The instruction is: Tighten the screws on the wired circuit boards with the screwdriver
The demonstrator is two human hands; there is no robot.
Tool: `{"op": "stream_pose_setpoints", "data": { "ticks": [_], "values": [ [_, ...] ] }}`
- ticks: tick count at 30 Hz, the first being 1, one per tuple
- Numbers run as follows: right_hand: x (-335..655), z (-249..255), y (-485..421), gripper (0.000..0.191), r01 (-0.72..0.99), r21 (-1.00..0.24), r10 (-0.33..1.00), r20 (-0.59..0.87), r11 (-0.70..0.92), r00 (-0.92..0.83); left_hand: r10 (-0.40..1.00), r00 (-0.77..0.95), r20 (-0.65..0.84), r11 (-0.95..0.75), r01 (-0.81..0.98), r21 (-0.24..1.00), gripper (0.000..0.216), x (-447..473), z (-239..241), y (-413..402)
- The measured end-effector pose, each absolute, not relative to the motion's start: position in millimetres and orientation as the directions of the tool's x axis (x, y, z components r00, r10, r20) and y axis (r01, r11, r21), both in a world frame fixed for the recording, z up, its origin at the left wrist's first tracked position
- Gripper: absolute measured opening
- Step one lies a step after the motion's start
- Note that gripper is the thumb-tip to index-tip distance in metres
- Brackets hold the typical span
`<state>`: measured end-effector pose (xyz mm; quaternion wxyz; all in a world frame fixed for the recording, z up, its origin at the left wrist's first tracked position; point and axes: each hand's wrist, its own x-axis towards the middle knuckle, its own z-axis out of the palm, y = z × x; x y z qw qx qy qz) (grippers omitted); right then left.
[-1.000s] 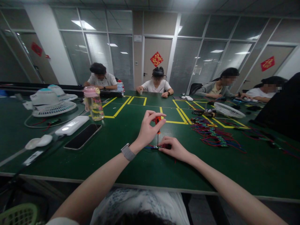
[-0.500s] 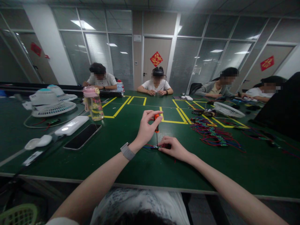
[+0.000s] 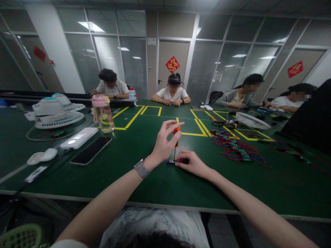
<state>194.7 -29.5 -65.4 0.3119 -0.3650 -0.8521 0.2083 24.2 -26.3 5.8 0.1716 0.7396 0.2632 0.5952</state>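
My left hand grips the orange and black handle of a screwdriver, with fingers curled round its upper end. The shaft points down, slightly tilted, and its tip meets a small circuit board lying on the green table. Blue and red wires come off the board's left side. My right hand rests on the table, thumb and fingertips pinching the board's right end. Part of the board is hidden by those fingertips.
To the right lies a row of wired circuit boards. On the left are a phone, a white power bank, a pink-lidded bottle and white fans. Several people sit across the green table, marked with yellow tape.
The screwdriver's handle has tilted to the right, and my left hand has shifted slightly right with it. My right hand and the board have stayed in place.
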Motion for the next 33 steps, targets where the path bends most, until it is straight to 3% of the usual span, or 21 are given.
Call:
{"op": "stream_pose_setpoints", "data": {
  "ticks": [7, 14, 21, 28, 33],
  "values": [
    [194.0, -66.1, -30.2, 0.012, 0.493, -0.577, 0.750, 0.387, 0.651, -0.536, 0.758, 0.132, 0.638, -0.630, -0.105, 0.770, 0.034, 29.1, -0.6, -16.6],
    [194.7, -70.0, -35.1, 0.012, 0.514, -0.550, 0.752, 0.455, 0.658, -0.476, 0.644, 0.006, 0.765, -0.756, 0.157, 0.635, 0.019, 24.9, 2.6, -19.5],
    [196.6, -67.1, -37.5, 0.014, 0.448, -0.493, 0.663, 0.484, 0.746, -0.570, 0.710, 0.063, 0.701, -0.704, 0.040, 0.709, 0.028, 27.1, -3.8, -17.3],
    [197.5, -70.8, -36.2, 0.016, 0.445, -0.454, 0.635, 0.526, 0.772, -0.566, 0.615, -0.005, 0.789, -0.758, 0.271, 0.593, 0.018, 24.4, 0.2, -20.8],
    [198.5, -71.9, -35.0, 0.019, 0.424, -0.355, 0.552, 0.577, 0.833, -0.602, 0.647, -0.023, 0.763, -0.736, 0.243, 0.632, 0.020, 24.9, -2.5, -16.5]
  ]
}}
